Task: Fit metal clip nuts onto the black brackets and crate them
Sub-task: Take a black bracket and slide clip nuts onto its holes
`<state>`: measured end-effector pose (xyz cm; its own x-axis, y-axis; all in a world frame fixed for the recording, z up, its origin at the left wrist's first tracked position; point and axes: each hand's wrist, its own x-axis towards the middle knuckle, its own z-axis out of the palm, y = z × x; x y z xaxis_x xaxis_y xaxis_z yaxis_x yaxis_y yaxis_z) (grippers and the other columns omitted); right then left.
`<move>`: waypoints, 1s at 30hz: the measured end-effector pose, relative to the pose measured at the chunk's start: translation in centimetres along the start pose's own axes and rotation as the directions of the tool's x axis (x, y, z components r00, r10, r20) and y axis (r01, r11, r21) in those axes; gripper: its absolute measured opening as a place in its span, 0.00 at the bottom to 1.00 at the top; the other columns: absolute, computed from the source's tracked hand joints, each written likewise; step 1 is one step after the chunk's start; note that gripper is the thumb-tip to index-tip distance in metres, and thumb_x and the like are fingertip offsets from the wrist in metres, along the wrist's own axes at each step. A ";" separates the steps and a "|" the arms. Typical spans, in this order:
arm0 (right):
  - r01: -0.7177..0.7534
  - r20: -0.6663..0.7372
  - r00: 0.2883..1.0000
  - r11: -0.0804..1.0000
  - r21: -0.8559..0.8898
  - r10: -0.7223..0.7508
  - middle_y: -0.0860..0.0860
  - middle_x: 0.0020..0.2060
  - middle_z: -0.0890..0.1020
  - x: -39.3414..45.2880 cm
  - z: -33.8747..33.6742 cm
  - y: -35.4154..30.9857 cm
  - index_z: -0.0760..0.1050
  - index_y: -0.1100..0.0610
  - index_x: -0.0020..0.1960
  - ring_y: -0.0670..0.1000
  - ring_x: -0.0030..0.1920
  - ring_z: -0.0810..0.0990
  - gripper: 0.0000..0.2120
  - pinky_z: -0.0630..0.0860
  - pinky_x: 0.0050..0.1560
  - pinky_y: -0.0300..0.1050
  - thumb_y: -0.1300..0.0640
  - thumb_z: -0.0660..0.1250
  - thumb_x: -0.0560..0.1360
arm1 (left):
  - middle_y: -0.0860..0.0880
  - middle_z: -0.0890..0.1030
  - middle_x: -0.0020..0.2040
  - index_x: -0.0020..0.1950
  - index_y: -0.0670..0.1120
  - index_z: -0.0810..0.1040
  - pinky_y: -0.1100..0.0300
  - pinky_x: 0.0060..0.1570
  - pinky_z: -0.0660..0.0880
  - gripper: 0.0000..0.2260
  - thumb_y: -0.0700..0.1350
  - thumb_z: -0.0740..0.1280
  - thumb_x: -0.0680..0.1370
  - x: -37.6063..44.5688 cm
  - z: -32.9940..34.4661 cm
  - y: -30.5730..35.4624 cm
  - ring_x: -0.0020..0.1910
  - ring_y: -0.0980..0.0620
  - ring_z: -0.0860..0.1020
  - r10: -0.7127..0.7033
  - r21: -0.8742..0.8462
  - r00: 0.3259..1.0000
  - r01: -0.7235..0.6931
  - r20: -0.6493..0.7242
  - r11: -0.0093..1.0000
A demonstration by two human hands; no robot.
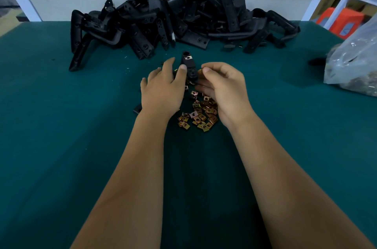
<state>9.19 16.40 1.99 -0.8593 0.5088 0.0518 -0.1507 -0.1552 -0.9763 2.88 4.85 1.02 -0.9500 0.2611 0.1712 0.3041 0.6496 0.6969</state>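
Hands meet over the green-covered table [61, 126]. Left hand [163, 89] grips a small black plastic bracket [188, 67], thumb on top; one metal clip nut [190, 57] sits fitted near its far end. Right hand [222, 89], fingers curled, pinches a brass-coloured clip nut [201, 71] beside the bracket. Loose brass-coloured clip nuts [201, 115] lie between the wrists. Heap of black brackets [173, 14] behind; clear plastic bag [355, 59] at right.
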 end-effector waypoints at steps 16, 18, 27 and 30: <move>-0.080 0.093 0.994 0.972 0.221 0.060 0.49 0.36 0.84 -0.3 -0.1 -0.8 0.78 0.57 0.45 0.48 0.39 0.84 0.07 0.81 0.45 0.43 0.64 0.65 0.79 | 0.53 0.71 0.70 0.76 0.57 0.63 0.57 0.54 0.66 0.29 0.64 0.62 0.77 -0.9 -0.9 0.6 0.65 0.54 0.71 0.060 -0.262 0.974 -0.118 -0.218 0.958; -0.073 0.078 0.995 0.976 0.204 0.058 0.48 0.36 0.84 -0.3 -0.1 -0.8 0.79 0.57 0.44 0.48 0.38 0.83 0.06 0.80 0.46 0.44 0.64 0.65 0.79 | 0.55 0.70 0.70 0.75 0.58 0.63 0.57 0.53 0.65 0.30 0.65 0.63 0.76 -0.9 -0.9 0.7 0.65 0.56 0.71 0.063 -0.252 0.968 -0.126 -0.245 0.960; -0.043 0.013 0.999 0.981 0.187 0.042 0.47 0.34 0.83 -0.3 -0.2 -1.1 0.79 0.57 0.45 0.46 0.36 0.82 0.05 0.79 0.41 0.39 0.64 0.67 0.78 | 0.56 0.73 0.70 0.76 0.60 0.64 0.56 0.63 0.67 0.29 0.62 0.67 0.76 -0.6 -1.2 0.2 0.70 0.56 0.69 0.123 -0.281 0.973 -0.175 -0.194 0.944; -0.034 0.005 0.999 0.981 0.189 0.034 0.47 0.34 0.83 -0.3 -0.1 -1.1 0.79 0.57 0.45 0.46 0.36 0.82 0.05 0.81 0.43 0.40 0.64 0.67 0.78 | 0.56 0.73 0.71 0.76 0.59 0.65 0.53 0.68 0.68 0.29 0.61 0.67 0.77 -0.4 -1.3 0.1 0.71 0.56 0.69 0.145 -0.273 0.974 -0.189 -0.175 0.943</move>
<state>9.70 16.52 2.97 -0.8665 0.4987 0.0197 -0.2108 -0.3299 -0.9202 3.23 3.84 1.93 -0.8936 0.2232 0.3895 0.4473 0.3687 0.8149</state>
